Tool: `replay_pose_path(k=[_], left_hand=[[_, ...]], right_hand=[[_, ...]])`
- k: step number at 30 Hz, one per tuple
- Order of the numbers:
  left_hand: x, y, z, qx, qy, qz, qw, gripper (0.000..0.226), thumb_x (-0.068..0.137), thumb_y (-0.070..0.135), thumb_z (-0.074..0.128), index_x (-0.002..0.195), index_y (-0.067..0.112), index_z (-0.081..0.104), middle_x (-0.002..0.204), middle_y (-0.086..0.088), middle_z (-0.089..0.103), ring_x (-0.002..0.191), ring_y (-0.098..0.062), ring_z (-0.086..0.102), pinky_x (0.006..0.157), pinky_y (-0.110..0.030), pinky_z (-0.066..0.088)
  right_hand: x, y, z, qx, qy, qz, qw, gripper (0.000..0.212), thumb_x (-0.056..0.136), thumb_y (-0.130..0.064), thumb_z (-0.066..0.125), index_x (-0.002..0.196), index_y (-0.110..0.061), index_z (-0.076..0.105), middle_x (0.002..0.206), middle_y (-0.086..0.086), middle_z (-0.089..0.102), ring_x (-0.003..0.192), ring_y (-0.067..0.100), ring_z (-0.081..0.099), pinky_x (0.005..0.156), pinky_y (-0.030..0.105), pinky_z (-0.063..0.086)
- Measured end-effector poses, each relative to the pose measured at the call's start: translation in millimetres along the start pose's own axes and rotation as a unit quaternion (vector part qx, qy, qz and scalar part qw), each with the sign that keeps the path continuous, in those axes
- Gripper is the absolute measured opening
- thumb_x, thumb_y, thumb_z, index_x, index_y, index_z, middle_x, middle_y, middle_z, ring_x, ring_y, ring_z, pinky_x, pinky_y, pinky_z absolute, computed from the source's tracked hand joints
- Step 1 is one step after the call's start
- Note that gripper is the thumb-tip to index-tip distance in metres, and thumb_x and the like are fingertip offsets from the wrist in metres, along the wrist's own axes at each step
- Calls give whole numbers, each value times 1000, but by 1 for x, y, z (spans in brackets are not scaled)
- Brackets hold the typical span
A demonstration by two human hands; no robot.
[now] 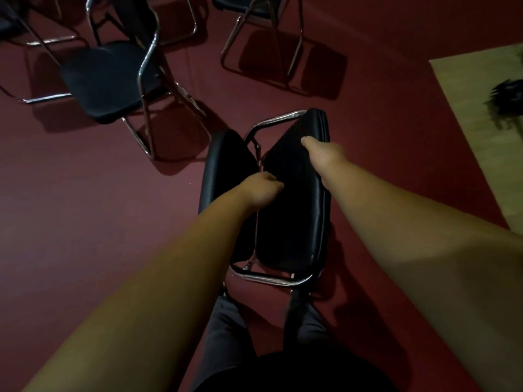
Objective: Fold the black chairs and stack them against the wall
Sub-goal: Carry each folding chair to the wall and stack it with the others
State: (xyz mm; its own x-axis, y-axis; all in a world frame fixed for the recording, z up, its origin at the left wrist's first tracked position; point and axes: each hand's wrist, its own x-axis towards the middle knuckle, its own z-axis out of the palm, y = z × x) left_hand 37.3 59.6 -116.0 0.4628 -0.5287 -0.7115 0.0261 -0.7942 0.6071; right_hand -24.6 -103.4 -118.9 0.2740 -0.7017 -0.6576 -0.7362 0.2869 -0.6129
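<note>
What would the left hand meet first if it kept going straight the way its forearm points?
The left hand already touches the folded chair; pushing straight on, it would press into the right-hand black pad, though depth is unclear.

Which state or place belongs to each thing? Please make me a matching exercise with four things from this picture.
Things:
1. chair in both hands
2. open chair
3. left hand
4. beige mat

States or places:
A. lies on the floor at the right edge
B. stands unfolded at upper left
C. nearly folded, seat and back close together
D. grips the chair between its two black pads

Pairs: 1-C, 2-B, 3-D, 4-A
</note>
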Motion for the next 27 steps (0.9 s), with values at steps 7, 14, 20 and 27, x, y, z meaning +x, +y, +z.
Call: replay_pose_path(k=[7, 14, 20, 27], left_hand=[[34, -47, -4, 134, 221, -164, 952, 91, 93, 35, 67, 164, 11, 15, 162, -22, 26, 146, -46, 33, 120, -54, 29], [48, -59, 10, 89, 177, -194, 961, 104, 88, 34, 69, 163, 3, 5, 160, -25, 30, 145, -46, 37, 120, -52, 37], [56, -14, 30, 89, 65, -113, 987, 69, 77, 22, 76, 138, 3, 50, 121, -16, 64, 96, -29, 66, 66, -31, 57], [62, 24, 55, 161, -54, -62, 983, 59, 93, 10, 68, 149, 2, 51, 137, -16, 63, 119, -35, 65, 89, -36, 53]], right_hand=[[24, 13, -30, -35, 28, -7, 999, 57, 87, -55, 67, 122, -10, 69, 102, 8, 68, 87, 30, 66, 79, 35, 56], [47, 18, -56, -43, 44, -1, 998, 60, 96, -52, 65, 135, -5, 62, 118, 12, 68, 99, 31, 65, 77, 32, 44], [57, 8, -61, -63, 98, 39, 992, 82, 93, -49, 72, 149, -5, 31, 145, 18, 55, 126, 37, 59, 84, 37, 38], [72, -10, -69, -102, 110, 64, 987, 81, 87, -54, 77, 143, -11, 39, 145, 18, 54, 124, 41, 58, 98, 48, 49]])
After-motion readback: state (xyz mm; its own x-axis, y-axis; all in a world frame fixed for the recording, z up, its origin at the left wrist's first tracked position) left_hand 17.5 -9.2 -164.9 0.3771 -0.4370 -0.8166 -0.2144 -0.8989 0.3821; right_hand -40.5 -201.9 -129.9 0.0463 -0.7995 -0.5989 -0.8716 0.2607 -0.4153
